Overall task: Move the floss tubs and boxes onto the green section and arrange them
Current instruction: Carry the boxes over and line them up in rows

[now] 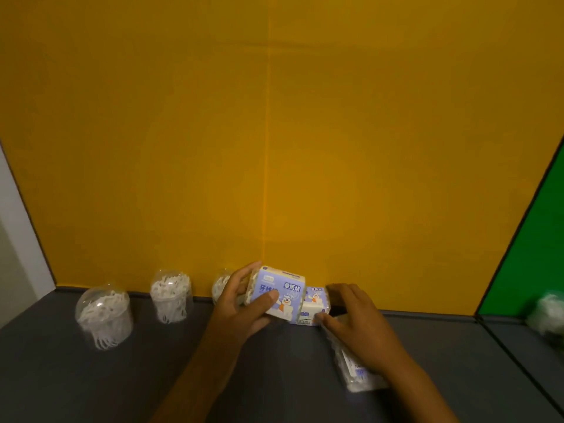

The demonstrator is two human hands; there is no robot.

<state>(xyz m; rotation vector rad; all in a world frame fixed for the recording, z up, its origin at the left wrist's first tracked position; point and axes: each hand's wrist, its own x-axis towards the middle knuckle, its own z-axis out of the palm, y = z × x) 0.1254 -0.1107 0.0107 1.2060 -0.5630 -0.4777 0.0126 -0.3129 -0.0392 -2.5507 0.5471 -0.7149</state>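
My left hand [244,303] grips a purple-and-white floss box [282,290] and holds it tilted just above the dark shelf. Right beside it stands a smaller floss box [312,302], with my right hand [357,319] closed around its right side. A third, clear-wrapped floss box [355,372] lies flat under my right wrist. Two clear floss tubs [103,315] [171,296] stand to the left along the yellow wall. A third tub [220,285] is mostly hidden behind my left hand. The green section [531,245] lies at the far right.
A blurred pale tub-like object [546,312] sits on the shelf in front of the green panel. A raised divider line [500,340] separates that part from the dark shelf [274,377]. The yellow back wall [274,148] rises directly behind the items.
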